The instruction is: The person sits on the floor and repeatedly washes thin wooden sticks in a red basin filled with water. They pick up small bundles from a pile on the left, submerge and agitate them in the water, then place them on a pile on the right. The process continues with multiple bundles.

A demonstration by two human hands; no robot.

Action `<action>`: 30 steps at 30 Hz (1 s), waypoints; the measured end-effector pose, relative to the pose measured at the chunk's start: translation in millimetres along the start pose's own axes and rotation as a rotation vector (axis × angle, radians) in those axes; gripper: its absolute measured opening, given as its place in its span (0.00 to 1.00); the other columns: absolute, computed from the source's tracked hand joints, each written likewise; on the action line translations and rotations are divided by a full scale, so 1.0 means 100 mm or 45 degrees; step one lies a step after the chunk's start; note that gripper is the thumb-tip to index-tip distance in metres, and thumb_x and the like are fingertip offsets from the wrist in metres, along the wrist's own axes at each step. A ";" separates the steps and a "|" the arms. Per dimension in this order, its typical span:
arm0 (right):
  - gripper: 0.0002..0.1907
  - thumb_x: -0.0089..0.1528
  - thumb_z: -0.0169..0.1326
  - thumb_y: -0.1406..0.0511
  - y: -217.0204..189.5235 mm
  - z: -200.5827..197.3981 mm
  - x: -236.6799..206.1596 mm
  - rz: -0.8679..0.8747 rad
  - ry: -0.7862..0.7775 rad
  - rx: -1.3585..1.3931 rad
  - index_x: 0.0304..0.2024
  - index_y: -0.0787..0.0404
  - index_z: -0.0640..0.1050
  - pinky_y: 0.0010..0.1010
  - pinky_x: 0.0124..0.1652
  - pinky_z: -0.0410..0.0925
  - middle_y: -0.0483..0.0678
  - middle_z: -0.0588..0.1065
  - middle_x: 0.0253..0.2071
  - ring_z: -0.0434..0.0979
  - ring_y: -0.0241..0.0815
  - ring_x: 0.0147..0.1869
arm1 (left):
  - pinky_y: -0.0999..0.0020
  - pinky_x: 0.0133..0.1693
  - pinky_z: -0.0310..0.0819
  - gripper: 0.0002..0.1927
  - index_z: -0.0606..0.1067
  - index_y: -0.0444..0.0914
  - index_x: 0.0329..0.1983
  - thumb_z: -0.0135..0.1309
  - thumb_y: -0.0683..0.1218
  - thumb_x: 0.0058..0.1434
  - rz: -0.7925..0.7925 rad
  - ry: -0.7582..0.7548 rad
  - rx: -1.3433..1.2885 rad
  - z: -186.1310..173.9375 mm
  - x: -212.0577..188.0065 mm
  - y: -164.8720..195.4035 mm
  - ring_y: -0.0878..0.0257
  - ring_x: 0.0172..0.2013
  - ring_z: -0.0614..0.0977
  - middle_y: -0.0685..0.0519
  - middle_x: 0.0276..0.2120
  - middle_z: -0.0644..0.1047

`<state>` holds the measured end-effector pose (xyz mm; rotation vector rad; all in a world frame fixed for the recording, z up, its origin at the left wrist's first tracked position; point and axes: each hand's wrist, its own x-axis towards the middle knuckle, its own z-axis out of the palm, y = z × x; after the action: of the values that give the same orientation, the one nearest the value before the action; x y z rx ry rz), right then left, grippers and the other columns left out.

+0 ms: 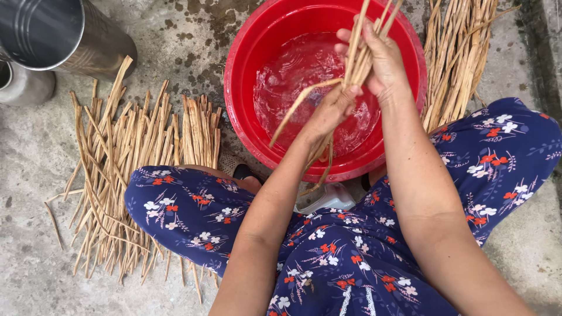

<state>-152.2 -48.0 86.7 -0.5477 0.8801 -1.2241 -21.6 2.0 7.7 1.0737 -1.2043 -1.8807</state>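
Note:
Over a red basin [246, 52] of water, both my hands hold a small bundle of tan straw-like strips [358, 55]. My right hand [383, 58] grips the bundle high up, near the basin's far side. My left hand [331, 111] is closed round the bundle lower down, and a few strips curve out and hang below it toward the basin's near rim. I am squatting, with blue flowered trousers [193, 210] on both knees.
A flat pile of tan strips [123, 169] lies on the concrete floor at the left. Another pile [459, 55] lies right of the basin. A metal cylinder [64, 35] lies at the top left. A white object [328, 199] sits under the basin's near edge.

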 end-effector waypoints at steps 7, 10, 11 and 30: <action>0.28 0.63 0.59 0.71 0.49 0.17 0.00 0.135 -0.166 -1.066 0.66 0.60 0.70 0.22 0.37 0.78 0.44 0.75 0.41 0.78 0.33 0.39 | 0.64 0.23 0.72 0.16 0.70 0.35 0.52 0.34 0.45 0.70 0.105 0.155 0.230 -0.20 0.14 -0.16 0.62 0.23 0.73 0.53 0.26 0.73; 0.24 0.66 0.49 0.72 0.51 -0.04 0.13 0.186 0.124 -0.626 0.66 0.63 0.68 0.24 0.28 0.77 0.47 0.75 0.32 0.74 0.35 0.26 | 0.48 0.41 0.77 0.18 0.66 0.32 0.57 0.35 0.50 0.76 0.403 0.182 0.683 -0.02 0.10 -0.29 0.48 0.40 0.82 0.42 0.39 0.79; 0.23 0.66 0.48 0.71 0.51 -0.14 0.16 0.272 0.198 -0.531 0.64 0.61 0.67 0.24 0.25 0.76 0.47 0.74 0.30 0.73 0.36 0.24 | 0.47 0.41 0.78 0.19 0.66 0.33 0.57 0.35 0.52 0.76 0.213 0.151 0.759 0.06 0.05 -0.32 0.47 0.38 0.83 0.40 0.36 0.80; 0.49 0.62 0.40 0.33 0.50 -0.99 0.27 -0.077 -0.040 -0.257 0.68 0.63 0.69 0.41 0.59 0.72 0.56 0.76 0.57 0.78 0.48 0.59 | 0.69 0.24 0.74 0.20 0.76 0.34 0.34 0.40 0.51 0.73 0.424 0.459 0.184 -0.37 0.59 0.73 0.65 0.22 0.78 0.53 0.22 0.77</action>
<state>-202.0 -50.6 -15.6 -0.7583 0.9725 -1.1846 -8.9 -88.7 49.1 1.1483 -1.2293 -1.3015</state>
